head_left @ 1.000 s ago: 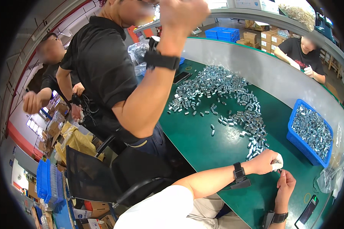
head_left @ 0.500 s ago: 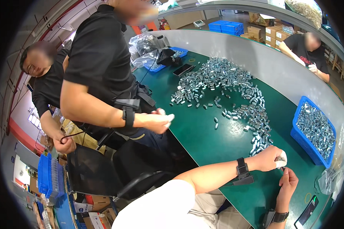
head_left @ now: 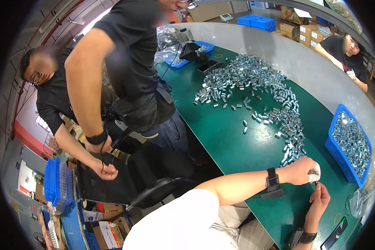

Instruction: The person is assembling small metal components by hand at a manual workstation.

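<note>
My left hand, with white covering on its fingertips, is closed in a pinch above the green table. Just below it, my right hand has its thumb and fingertips pressed together. The fingertips of both hands nearly meet around a small dark piece, too small to make out. Small shiny metal cylinders lie loose beside my left hand, part of a curved heap reaching to the far side. A blue basket full of similar metal pieces stands right of my hands.
A black phone and a yellow rubber band lie near my right wrist. Another phone and blue trays are at the far end. Two people stand left by a black chair; another sits beyond the grey partition.
The nearest standing person has lowered an arm from the table edge towards the other person's hand over the chair. My view has shifted slightly; my hands keep their pinch.
</note>
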`<state>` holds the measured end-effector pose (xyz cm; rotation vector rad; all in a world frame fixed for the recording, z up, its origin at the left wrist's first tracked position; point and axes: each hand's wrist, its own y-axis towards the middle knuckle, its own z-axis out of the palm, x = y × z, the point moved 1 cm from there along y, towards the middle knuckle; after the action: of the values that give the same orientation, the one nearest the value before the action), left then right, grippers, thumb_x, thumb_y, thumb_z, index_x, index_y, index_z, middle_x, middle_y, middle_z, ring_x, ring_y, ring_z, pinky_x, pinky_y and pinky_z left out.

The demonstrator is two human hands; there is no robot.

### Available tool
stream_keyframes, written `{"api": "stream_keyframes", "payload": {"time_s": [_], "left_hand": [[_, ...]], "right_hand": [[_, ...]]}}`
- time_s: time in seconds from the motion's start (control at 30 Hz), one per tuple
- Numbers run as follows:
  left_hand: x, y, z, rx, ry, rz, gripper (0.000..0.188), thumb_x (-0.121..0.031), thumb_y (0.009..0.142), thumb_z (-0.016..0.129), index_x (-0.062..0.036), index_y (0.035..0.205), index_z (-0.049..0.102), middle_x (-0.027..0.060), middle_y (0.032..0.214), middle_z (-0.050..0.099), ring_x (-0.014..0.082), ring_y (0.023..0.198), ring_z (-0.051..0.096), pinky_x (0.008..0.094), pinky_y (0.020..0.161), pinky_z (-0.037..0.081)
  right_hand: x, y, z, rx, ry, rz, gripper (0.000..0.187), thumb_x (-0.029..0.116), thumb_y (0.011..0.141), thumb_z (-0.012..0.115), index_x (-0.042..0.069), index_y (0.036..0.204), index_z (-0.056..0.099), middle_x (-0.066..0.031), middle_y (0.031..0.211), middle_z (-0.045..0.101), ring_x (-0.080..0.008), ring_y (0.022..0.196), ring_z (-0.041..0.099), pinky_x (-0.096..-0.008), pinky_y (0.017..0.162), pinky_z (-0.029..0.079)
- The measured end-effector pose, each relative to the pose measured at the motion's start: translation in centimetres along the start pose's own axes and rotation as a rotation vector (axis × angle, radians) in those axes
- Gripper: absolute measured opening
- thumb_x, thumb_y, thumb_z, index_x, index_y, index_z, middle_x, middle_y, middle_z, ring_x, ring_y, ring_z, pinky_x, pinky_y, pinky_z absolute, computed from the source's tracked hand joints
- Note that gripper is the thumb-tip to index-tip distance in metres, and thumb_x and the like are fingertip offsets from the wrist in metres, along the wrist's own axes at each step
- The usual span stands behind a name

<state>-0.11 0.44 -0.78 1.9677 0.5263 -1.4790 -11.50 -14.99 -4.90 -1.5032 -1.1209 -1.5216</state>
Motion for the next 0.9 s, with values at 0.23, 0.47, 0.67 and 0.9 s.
{"api": "stream_keyframes", "payload": {"time_s": [0.23,0.47,0.67,0.9], "left_hand": [[0.2,0.04,0.01,-0.016,-0.015,0.027,0.009,-0.008,0.084,0.067,0.0007,0.085,0.067,0.0068,0.068,0.065,0.0118,0.061,0.06,0.0283,0.058,0.046],[-0.15,-0.1,-0.14,-0.01,-0.033,0.022,0.008,-0.007,0.084,0.067,0.0009,0.084,0.067,0.0077,0.069,0.066,0.0127,0.062,0.06,0.0287,0.058,0.047],[-0.02,-0.02,-0.07,-0.008,-0.021,0.021,0.007,-0.006,0.084,0.067,0.001,0.084,0.067,0.0081,0.07,0.066,0.0136,0.063,0.061,0.0289,0.059,0.047],[-0.01,-0.05,-0.08,-0.007,-0.018,0.029,0.009,-0.007,0.084,0.067,0.0014,0.085,0.067,0.0077,0.07,0.067,0.0137,0.063,0.062,0.029,0.059,0.048]], "right_hand": [[-0.1,0.0,-0.02,-0.023,0.001,-0.007,0.028,0.02,0.1,0.054,-0.005,0.103,0.066,0.0035,0.065,0.052,-0.0017,0.052,0.034,-0.0197,0.046,0.026],[0.14,-0.1,-0.04,0.002,0.01,0.009,0.028,0.021,0.1,0.054,-0.005,0.105,0.066,0.0029,0.069,0.055,-0.0015,0.053,0.034,-0.0195,0.047,0.026],[0.4,-0.15,0.07,0.005,-0.005,0.006,0.028,0.02,0.1,0.054,-0.004,0.104,0.066,0.0028,0.069,0.055,-0.0014,0.053,0.034,-0.0195,0.047,0.026],[0.14,-0.13,0.0,0.001,0.001,0.007,0.029,0.021,0.1,0.054,-0.004,0.104,0.066,0.003,0.066,0.054,-0.0014,0.052,0.034,-0.0196,0.047,0.026]]}}
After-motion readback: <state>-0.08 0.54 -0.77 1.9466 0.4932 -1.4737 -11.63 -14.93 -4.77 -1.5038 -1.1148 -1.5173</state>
